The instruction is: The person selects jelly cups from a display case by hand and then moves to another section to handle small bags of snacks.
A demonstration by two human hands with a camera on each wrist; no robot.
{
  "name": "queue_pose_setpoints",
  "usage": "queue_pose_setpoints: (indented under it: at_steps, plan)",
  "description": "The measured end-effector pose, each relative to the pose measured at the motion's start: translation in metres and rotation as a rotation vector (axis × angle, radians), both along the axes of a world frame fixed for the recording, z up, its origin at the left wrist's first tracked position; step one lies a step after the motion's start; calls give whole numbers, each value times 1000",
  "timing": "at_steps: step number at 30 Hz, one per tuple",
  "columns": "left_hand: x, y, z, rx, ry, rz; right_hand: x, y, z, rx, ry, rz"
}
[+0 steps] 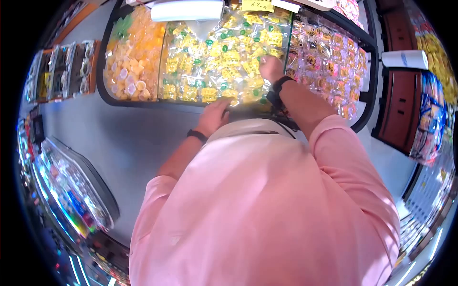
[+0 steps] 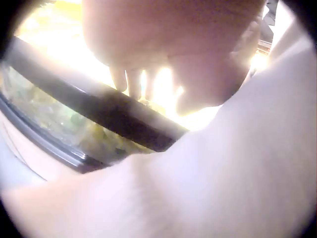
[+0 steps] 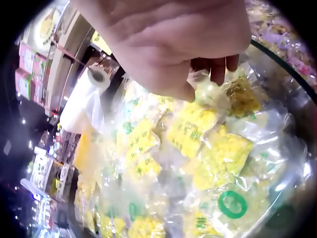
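Note:
Yellow packets with green marks point(image 1: 229, 57) fill the middle section of a display bin. Over their right part is the right hand point(image 1: 271, 68), its fingers bent down. In the right wrist view, thumb and fingers of this hand point(image 3: 183, 44) close around the clear wrapping of a packet point(image 3: 210, 94), while other yellow packets point(image 3: 190, 131) lie beneath. The left hand point(image 1: 213, 117) rests at the bin's near rim point(image 1: 183, 103), fingers extended and holding nothing visible. Glare blurs the left wrist view, where the left hand point(image 2: 168, 44) is above the dark rim point(image 2: 99, 106).
Orange and pale cups point(image 1: 129, 76) fill the bin's left section, pink-purple packets point(image 1: 324, 66) its right one. A white roll point(image 1: 187, 10) stands at the far edge, below a yellow sign point(image 1: 257, 5). Another display case point(image 1: 78, 186) is at the lower left.

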State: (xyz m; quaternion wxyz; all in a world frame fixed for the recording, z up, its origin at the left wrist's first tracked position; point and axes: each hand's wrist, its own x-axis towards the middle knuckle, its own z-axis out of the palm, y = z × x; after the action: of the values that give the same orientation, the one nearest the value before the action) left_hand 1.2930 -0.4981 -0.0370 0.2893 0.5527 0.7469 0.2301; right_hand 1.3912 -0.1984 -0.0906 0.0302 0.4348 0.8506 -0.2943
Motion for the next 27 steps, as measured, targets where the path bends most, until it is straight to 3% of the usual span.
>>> queue_pose_setpoints:
  at_steps: [2, 5, 6, 9, 10, 13, 14, 18, 21, 24, 27]
  plan:
    - [-14, 4, -6, 107, -3, -87, 4, 6, -1, -204, 175, -18]
    - [-29, 11, -16, 59, -43, -146, 19, -4, 23, -395, 380, -98]
    - [-32, 13, -20, 78, -14, -147, 23, -9, 54, -533, 452, -81]
    - [-44, 14, -29, 60, -85, -144, 45, -13, 90, -635, 538, 11]
    - [-46, 16, -20, -15, -165, -125, 51, -8, 107, -620, 389, 124]
    - [-59, 15, -43, 62, -109, -234, 66, -15, 111, -873, 285, 94]
    - [-63, 15, -46, 44, -131, -252, 67, -18, 108, -798, 196, 166]
    - [-73, 25, -41, 12, -165, -315, 67, -63, 54, -428, 107, 94]
    - [-73, 36, -28, -8, -169, -359, 77, -83, 23, 35, 82, 223]
    - [-65, 42, -7, 21, -157, -398, 88, -108, 19, 8, 252, 263]
    - [-60, 45, -22, 43, -101, -447, 97, -124, 5, 138, 26, 463]
